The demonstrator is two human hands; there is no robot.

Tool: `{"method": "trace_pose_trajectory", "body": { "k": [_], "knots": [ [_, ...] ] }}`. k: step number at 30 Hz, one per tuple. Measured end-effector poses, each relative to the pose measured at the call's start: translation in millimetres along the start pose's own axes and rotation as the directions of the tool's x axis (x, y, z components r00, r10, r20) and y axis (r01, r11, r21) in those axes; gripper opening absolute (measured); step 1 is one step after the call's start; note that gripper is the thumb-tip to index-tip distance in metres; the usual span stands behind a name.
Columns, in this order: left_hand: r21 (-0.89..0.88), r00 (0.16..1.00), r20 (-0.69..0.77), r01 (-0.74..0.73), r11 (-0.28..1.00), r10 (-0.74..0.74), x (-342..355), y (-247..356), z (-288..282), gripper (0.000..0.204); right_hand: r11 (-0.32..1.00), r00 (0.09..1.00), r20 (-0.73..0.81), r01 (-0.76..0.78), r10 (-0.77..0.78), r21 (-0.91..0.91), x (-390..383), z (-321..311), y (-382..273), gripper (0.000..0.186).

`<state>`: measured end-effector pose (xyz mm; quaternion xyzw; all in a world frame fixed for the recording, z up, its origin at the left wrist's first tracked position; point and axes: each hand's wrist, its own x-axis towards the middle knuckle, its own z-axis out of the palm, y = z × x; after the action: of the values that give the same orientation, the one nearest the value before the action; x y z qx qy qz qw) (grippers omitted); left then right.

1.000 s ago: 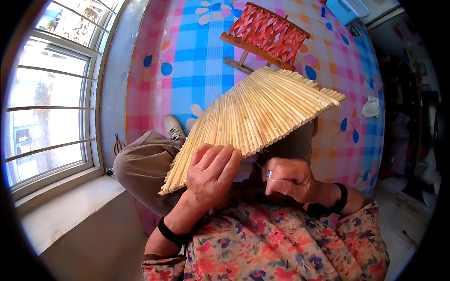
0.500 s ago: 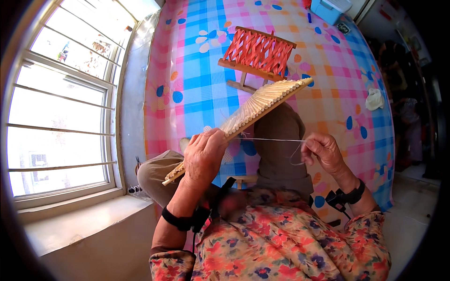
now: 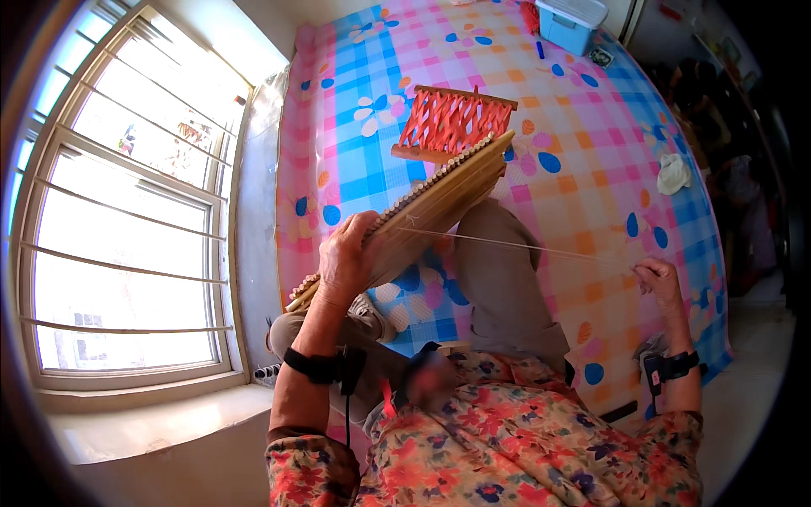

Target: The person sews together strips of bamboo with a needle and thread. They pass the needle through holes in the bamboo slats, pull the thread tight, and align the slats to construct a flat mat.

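My left hand (image 3: 344,255) is closed around the lower left part of a long, pale wooden piece (image 3: 448,193), with a row of small round stick ends along its upper edge. The piece slants up to the right above my knee, its broad face toward me. A thin white thread (image 3: 524,245) runs taut from that face out to my right hand (image 3: 661,282). Far to the right, the fingers of that hand are pinched together on the thread. My left fingers are partly hidden behind the wooden piece.
Beyond the wooden piece stands a small wooden stool (image 3: 456,122) laced with red straps. A checked, flowered sheet (image 3: 583,215) covers the floor. A blue box (image 3: 570,27) and a white cloth (image 3: 673,174) lie farther off. A barred window (image 3: 127,253) is at left.
My right hand has moved out to the right, drawing a longer stretch of thread. My left hand has tilted the wooden piece, so its broad face now shows.
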<state>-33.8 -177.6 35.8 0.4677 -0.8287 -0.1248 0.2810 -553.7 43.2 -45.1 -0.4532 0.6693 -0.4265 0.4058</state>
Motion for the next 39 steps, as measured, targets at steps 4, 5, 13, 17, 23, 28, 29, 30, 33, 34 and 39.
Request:
{"method": "trace_pose_trajectory", "body": {
  "k": [4,5,13,17,23,28,29,30,33,34,39],
  "knots": [
    [-0.038,0.997,0.023,0.071,0.997,-0.07,5,-5,-5,0.027,0.981,0.966,-0.26,0.038,0.013,0.19,21,16,-46,0.009],
    [-0.042,0.995,0.035,0.09,0.995,-0.089,6,-6,-7,0.027,0.977,0.96,-0.279,0.078,-0.02,0.201,27,12,-52,0.009],
    [-0.012,0.997,0.03,0.07,0.997,-0.07,8,-10,-5,0.026,0.872,0.848,-0.521,0.324,-0.096,0.367,69,27,-116,0.014],
    [-0.024,0.999,0.018,0.045,0.999,-0.044,6,-10,-3,0.024,0.805,0.804,-0.552,0.469,-0.219,0.364,93,23,-135,0.026],
    [-0.005,1.0,0.025,-0.001,1.0,0.001,10,-4,1,0.024,0.571,0.794,-0.53,0.593,-0.298,0.568,118,39,-193,0.036],
    [0.033,1.0,0.019,0.01,0.999,-0.011,7,-6,-2,0.024,0.669,0.905,-0.066,0.358,-0.419,0.651,107,162,-216,0.021],
    [0.035,1.0,0.016,0.016,0.999,-0.016,6,-10,-4,0.024,0.837,0.954,0.042,0.238,-0.296,0.493,95,198,-223,0.016],
    [0.019,1.0,0.01,0.006,1.0,-0.007,10,-9,-1,0.024,0.866,0.922,0.088,0.318,-0.377,0.386,93,229,-212,0.013],
    [-0.002,1.0,0.01,-0.018,1.0,0.018,19,-5,3,0.025,0.781,0.779,0.091,0.604,-0.62,0.158,97,295,-184,0.014],
    [-0.005,1.0,0.009,-0.022,1.0,0.022,20,-4,2,0.026,0.752,0.752,0.067,0.642,-0.656,0.15,102,311,-174,0.016],
    [-0.002,1.0,0.012,0.013,1.0,-0.013,20,-12,-3,0.027,0.733,0.73,0.067,0.675,-0.68,0.077,106,342,-167,0.02]
  ]
}}
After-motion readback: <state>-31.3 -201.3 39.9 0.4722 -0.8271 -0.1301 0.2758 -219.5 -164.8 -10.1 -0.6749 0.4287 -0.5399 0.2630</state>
